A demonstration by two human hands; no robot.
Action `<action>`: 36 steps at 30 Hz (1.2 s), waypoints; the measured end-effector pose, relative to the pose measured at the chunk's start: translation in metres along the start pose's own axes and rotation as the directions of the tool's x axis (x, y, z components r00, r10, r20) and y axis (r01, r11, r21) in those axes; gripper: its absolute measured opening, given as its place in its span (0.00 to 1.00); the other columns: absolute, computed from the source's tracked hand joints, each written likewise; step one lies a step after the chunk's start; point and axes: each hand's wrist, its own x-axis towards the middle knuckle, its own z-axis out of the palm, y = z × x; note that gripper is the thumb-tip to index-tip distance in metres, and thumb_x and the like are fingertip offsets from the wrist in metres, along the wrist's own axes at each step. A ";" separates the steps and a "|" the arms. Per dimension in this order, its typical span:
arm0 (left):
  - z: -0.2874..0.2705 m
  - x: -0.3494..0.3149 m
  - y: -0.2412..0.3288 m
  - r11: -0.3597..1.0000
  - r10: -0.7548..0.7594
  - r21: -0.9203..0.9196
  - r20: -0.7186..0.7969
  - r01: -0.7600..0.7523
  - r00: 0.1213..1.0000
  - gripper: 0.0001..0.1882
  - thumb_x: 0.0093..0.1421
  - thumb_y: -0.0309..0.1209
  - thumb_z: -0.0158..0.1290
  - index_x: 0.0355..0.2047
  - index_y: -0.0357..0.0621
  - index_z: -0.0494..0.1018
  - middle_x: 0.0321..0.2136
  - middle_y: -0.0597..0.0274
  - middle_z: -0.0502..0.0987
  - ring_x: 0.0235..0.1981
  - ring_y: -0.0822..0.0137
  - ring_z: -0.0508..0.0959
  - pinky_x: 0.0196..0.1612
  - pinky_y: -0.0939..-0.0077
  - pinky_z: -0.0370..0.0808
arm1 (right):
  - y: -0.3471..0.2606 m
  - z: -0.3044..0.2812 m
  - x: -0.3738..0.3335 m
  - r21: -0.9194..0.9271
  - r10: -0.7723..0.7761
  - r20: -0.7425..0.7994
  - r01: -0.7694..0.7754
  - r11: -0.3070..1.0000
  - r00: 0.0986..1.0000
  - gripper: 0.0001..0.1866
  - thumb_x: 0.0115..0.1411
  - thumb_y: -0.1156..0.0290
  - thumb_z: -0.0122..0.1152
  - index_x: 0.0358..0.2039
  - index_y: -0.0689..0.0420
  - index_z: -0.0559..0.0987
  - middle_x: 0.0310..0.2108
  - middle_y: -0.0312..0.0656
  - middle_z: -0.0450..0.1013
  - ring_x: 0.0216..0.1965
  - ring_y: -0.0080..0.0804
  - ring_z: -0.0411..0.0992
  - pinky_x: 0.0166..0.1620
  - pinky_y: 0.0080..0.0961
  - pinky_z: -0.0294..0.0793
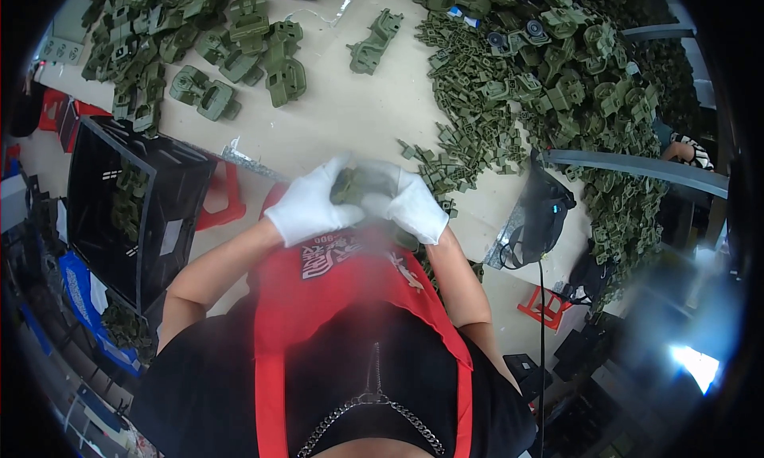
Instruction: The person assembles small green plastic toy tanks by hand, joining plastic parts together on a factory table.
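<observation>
Both hands wear white gloves and meet in front of my red apron, at the table's near edge. Between them is an olive-green moulded plastic part, mostly covered by the fingers. My left hand is closed round its left side, thumb in front. My right hand closes on the part from the right; its fingertips are hazy. Another green piece shows just below my right hand. Past the hands, one long green moulded frame lies alone on the pale tabletop.
Larger green vehicle-like shells are heaped at the far left. Small green parts spread in a big pile at right, under a grey curved bar. A black crate stands left, a black bag right. Someone's arm shows far right.
</observation>
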 end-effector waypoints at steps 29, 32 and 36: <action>0.072 0.069 0.076 0.967 0.138 0.151 0.363 -0.204 0.922 0.35 0.40 0.33 0.67 0.51 0.39 0.70 0.42 0.53 0.76 0.44 0.60 0.77 0.50 0.68 0.73 | -0.013 -0.062 -0.087 -0.738 -0.105 -0.328 -0.185 0.649 0.939 0.26 0.42 0.54 0.69 0.37 0.59 0.76 0.34 0.56 0.76 0.41 0.53 0.74 0.43 0.41 0.75; 0.108 0.103 0.066 0.972 0.232 -0.115 0.335 -0.204 0.913 0.54 0.41 0.34 0.68 0.65 0.46 0.51 0.62 0.51 0.59 0.59 0.59 0.64 0.57 0.64 0.67 | 0.024 -0.132 -0.084 -0.476 -0.308 -0.416 0.084 0.876 0.856 0.37 0.35 0.58 0.75 0.44 0.66 0.75 0.36 0.52 0.77 0.40 0.43 0.76 0.46 0.35 0.73; 0.132 0.110 0.085 0.902 0.218 -0.382 0.001 -0.202 0.976 0.46 0.52 0.30 0.60 0.67 0.47 0.47 0.64 0.50 0.54 0.62 0.54 0.60 0.57 0.60 0.65 | 0.043 -0.264 -0.157 0.447 -0.118 -0.835 0.788 0.424 0.538 0.10 0.60 0.67 0.54 0.34 0.58 0.80 0.33 0.41 0.77 0.38 0.36 0.75 0.44 0.30 0.72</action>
